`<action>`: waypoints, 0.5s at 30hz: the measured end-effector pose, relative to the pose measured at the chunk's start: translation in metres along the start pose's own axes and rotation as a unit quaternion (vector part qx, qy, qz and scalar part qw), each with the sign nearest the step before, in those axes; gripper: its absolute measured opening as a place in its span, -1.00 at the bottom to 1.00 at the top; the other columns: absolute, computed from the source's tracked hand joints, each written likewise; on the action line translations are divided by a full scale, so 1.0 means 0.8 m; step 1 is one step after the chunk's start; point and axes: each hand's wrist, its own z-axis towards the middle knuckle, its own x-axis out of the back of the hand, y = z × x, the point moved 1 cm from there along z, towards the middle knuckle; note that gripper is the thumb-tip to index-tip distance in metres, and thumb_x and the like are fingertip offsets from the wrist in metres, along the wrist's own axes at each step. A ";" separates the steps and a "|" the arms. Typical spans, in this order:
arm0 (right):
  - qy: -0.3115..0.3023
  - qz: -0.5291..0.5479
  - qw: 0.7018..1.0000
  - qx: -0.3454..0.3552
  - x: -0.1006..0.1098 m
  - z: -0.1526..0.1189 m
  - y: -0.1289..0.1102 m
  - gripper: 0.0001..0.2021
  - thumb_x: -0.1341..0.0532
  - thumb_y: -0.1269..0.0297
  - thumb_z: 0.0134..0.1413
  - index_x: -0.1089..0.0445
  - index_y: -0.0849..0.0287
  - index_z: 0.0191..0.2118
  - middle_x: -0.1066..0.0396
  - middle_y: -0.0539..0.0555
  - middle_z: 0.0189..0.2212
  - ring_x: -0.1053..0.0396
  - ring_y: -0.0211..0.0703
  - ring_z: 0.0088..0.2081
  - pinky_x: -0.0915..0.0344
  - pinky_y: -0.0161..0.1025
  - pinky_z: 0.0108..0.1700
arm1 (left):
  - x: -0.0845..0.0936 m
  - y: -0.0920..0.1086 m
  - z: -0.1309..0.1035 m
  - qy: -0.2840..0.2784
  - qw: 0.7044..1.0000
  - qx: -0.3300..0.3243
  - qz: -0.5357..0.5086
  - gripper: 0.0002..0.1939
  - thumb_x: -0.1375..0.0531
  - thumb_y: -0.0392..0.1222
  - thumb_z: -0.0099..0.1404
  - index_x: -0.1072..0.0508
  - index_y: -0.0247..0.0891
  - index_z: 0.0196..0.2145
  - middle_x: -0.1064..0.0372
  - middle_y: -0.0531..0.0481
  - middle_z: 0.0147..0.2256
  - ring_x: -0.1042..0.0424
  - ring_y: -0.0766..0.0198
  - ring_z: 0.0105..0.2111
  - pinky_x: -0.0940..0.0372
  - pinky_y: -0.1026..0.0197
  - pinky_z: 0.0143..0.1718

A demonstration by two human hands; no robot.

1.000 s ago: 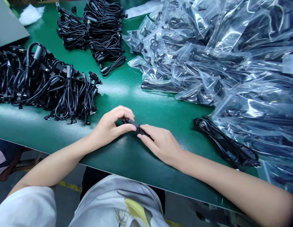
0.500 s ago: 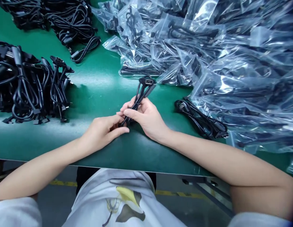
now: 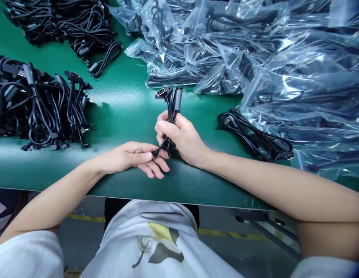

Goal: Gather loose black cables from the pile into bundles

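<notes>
A coiled black cable (image 3: 177,101) stands upright in my right hand (image 3: 183,137), whose fingers are wrapped round its bundled middle. At its top show a black connector with a metal socket and a thick grey-black cylinder. My left hand (image 3: 133,158) pinches a small plug at the cable's lower end between thumb and forefinger; its other fingers are spread below. Right of my right hand, an unbagged bundle of black cable (image 3: 254,137) lies on the green table (image 3: 124,112), against the bagged ones.
Clear plastic bags (image 3: 307,81) holding black cables cover the right and back right. Tied cable bundles (image 3: 37,104) stand in a row at the left. More coiled cables (image 3: 83,31) lie at the back left. The table's front edge (image 3: 139,200) runs close to my body.
The cable in my right hand has turned, so its socket faces left and the cylinder shows. My left hand has shifted to pinch the small plug, its other fingers spreading.
</notes>
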 end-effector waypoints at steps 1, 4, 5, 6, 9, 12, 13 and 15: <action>0.001 -0.001 1.000 0.008 0.001 0.000 0.000 -0.62 -0.37 -0.03 0.07 -0.24 0.11 -0.29 -0.28 -0.13 -0.54 -0.27 -0.35 -0.57 -0.22 -0.40 -0.61 | 0.001 -0.001 0.001 0.001 1.000 -0.002 -0.011 -0.68 -0.27 -0.09 0.35 -0.51 -0.37 -0.04 -0.56 -0.28 -0.09 -0.60 0.19 -0.21 -0.47 0.25 -0.21; 0.002 -0.015 0.999 0.033 0.001 0.000 -0.001 -0.60 -0.37 -0.06 0.06 -0.23 0.11 -0.29 -0.25 -0.13 -0.54 -0.25 -0.35 -0.56 -0.22 -0.40 -0.60 | 0.002 -0.001 0.002 0.014 1.000 -0.008 -0.023 -0.70 -0.30 -0.12 0.33 -0.54 -0.39 -0.07 -0.56 -0.28 -0.10 -0.60 0.19 -0.20 -0.47 0.24 -0.17; 0.002 -0.025 0.999 0.042 0.000 -0.001 -0.002 -0.59 -0.36 -0.08 0.05 -0.23 0.11 -0.30 -0.25 -0.13 -0.54 -0.25 -0.34 -0.55 -0.22 -0.39 -0.60 | 0.001 -0.001 0.003 0.019 1.000 -0.009 -0.021 -0.69 -0.32 -0.12 0.31 -0.55 -0.38 -0.08 -0.56 -0.27 -0.10 -0.60 0.20 -0.20 -0.47 0.25 -0.17; 0.000 -0.037 0.998 0.052 -0.001 -0.002 -0.004 -0.58 -0.36 -0.09 0.05 -0.23 0.11 -0.30 -0.25 -0.13 -0.53 -0.25 -0.34 -0.55 -0.23 -0.38 -0.58 | 0.000 0.000 0.003 0.022 1.000 -0.010 -0.017 -0.69 -0.32 -0.12 0.30 -0.55 -0.37 -0.08 -0.57 -0.26 -0.11 -0.60 0.21 -0.21 -0.47 0.25 -0.18; -0.014 -0.078 0.994 0.071 -0.004 -0.010 -0.009 -0.58 -0.34 -0.12 0.06 -0.23 0.10 -0.34 -0.27 -0.10 -0.53 -0.25 -0.32 -0.53 -0.25 -0.35 -0.53 | -0.003 0.004 0.003 0.028 1.000 -0.013 0.004 -0.71 -0.34 -0.10 0.29 -0.59 -0.35 -0.12 -0.58 -0.22 -0.16 -0.60 0.24 -0.25 -0.47 0.25 -0.18; -0.028 -0.109 0.990 0.082 -0.006 -0.018 -0.011 -0.59 -0.32 -0.15 0.09 -0.24 0.07 -0.35 -0.28 -0.07 -0.51 -0.24 -0.29 -0.50 -0.25 -0.32 -0.49 | -0.005 0.006 0.002 0.032 0.999 -0.010 0.025 -0.73 -0.33 -0.09 0.28 -0.60 -0.34 -0.16 -0.58 -0.18 -0.24 -0.59 0.25 -0.29 -0.46 0.21 -0.16; -0.030 -0.116 0.989 0.085 -0.006 -0.020 -0.011 -0.60 -0.31 -0.15 0.09 -0.25 0.07 -0.35 -0.28 -0.06 -0.49 -0.24 -0.29 -0.50 -0.24 -0.31 -0.49 | -0.004 0.006 0.002 0.032 0.999 -0.008 0.030 -0.72 -0.34 -0.08 0.28 -0.60 -0.34 -0.16 -0.58 -0.17 -0.26 -0.59 0.25 -0.30 -0.46 0.20 -0.16; -0.035 -0.127 0.987 0.089 -0.006 -0.023 -0.011 -0.61 -0.31 -0.15 0.10 -0.27 0.06 -0.33 -0.28 -0.05 -0.44 -0.23 -0.29 -0.50 -0.23 -0.30 -0.49 | -0.004 0.006 0.002 0.029 0.999 -0.006 0.041 -0.72 -0.34 -0.05 0.26 -0.60 -0.34 -0.20 -0.58 -0.17 -0.27 -0.58 0.24 -0.30 -0.47 0.19 -0.17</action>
